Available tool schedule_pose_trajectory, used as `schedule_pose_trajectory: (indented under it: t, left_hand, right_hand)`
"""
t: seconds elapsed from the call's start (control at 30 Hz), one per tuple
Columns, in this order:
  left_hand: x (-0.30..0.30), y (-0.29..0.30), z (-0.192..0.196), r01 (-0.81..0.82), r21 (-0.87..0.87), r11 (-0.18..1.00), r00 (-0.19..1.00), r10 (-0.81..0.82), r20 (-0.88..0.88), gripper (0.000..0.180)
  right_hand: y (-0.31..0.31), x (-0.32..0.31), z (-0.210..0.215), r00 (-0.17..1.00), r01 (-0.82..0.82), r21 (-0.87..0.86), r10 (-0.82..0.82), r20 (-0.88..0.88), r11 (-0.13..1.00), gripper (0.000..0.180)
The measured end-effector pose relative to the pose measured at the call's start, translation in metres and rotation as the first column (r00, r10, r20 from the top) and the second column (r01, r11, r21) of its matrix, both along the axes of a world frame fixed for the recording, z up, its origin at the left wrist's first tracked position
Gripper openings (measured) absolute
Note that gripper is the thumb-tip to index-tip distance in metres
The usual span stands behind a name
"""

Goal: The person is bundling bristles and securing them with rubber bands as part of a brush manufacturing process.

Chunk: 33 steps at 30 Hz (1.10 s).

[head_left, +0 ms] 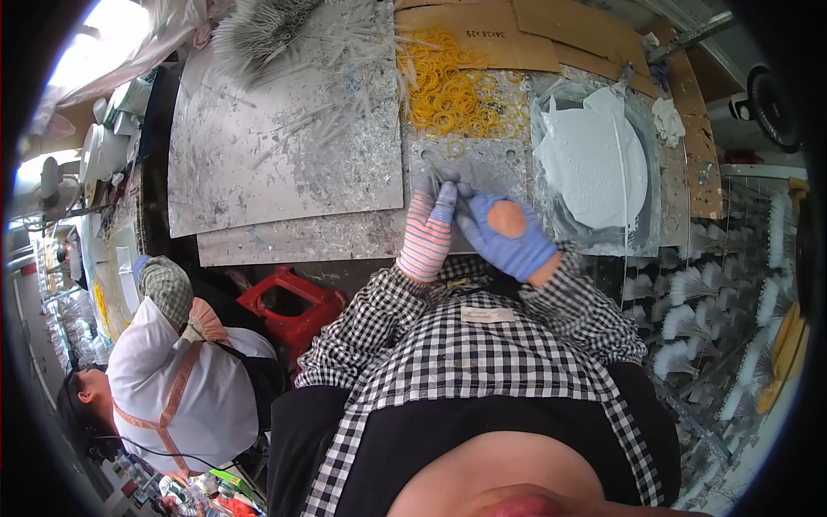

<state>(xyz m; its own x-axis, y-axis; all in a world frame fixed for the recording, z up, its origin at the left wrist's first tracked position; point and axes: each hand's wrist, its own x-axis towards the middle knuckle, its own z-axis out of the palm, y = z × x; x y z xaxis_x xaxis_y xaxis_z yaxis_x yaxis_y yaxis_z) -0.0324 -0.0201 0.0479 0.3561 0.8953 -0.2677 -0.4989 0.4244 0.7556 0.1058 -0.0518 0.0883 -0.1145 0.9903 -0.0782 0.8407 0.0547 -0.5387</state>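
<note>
My left hand point(428, 226), in a pink, white and blue striped glove, meets my right hand point(510, 236) above the near edge of the worktable. A blue glove with a round hole over its back covers the right hand. Both sets of fingers are drawn together, their tips dark with smears. Something thin and greyish seems to be between them, too small to name. Beyond the fingertips lies a heap of yellow rubber rings point(444, 86). To the right, a thick white paste point(594, 159) is spread in a shallow tray point(652, 198).
A bundle of thin grey-white strands point(258, 34) lies on the stained grey board point(284, 164) at left. Cardboard point(482, 34) sits behind the rings. Racks of white tufted pieces point(698, 302) stand at right. A red stool point(293, 306) and another person point(185, 396) are at left.
</note>
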Motion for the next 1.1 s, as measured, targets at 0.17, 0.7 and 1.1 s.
schedule_pose_trajectory:
  t: [0.17, 0.7, 1.1]
  left_hand:
    - [-0.007, 0.002, -0.012, 0.146, 0.535, 0.832, 0.958, 0.016, -0.286, 0.012]
    - [-0.062, 0.037, -0.010, 0.055, 0.815, 0.576, 0.867, 0.377, -0.325, 0.037]
    - [-0.245, 0.174, -0.004, 0.604, 0.293, 0.742, -0.374, 0.588, -0.717, 0.020]
  right_hand:
    - [0.012, 0.023, 0.068, 0.984, 0.078, 0.385, -0.008, -0.180, 0.920, 0.039]
    - [0.047, -0.036, 0.039, 0.694, -0.047, 0.403, 0.321, -0.645, 0.914, 0.029]
    - [0.215, -0.101, -0.060, 0.931, -0.290, 0.405, 0.157, 0.331, 0.867, 0.024]
